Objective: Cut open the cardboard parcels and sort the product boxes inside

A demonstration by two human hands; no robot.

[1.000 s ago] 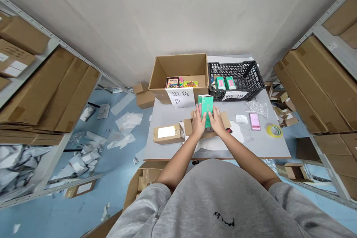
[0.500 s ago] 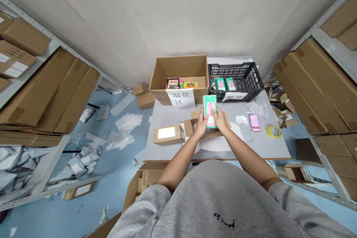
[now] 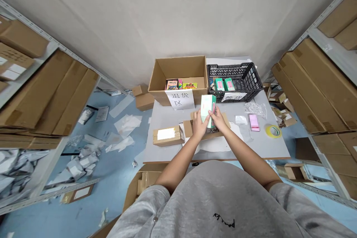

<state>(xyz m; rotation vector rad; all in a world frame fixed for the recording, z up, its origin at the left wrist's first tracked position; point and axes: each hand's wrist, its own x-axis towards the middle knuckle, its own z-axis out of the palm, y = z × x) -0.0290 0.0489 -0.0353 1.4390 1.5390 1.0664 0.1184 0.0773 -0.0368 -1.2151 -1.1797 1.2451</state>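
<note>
Both hands hold a green box [image 3: 208, 105] upright above the bench [image 3: 167, 148], the left hand [image 3: 199, 126] gripping its left side, the right hand [image 3: 216, 120] its right. Below it lies an open carton [image 3: 189, 127]. Behind stand a cardboard box [image 3: 178, 70] and a black crate [image 3: 242, 74].

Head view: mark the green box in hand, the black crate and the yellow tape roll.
green box [image 3: 208, 104], head view, upper face above the fingers.
black crate [image 3: 231, 70], head view, far mesh wall.
yellow tape roll [image 3: 268, 130], head view, left side of the ring.
</note>
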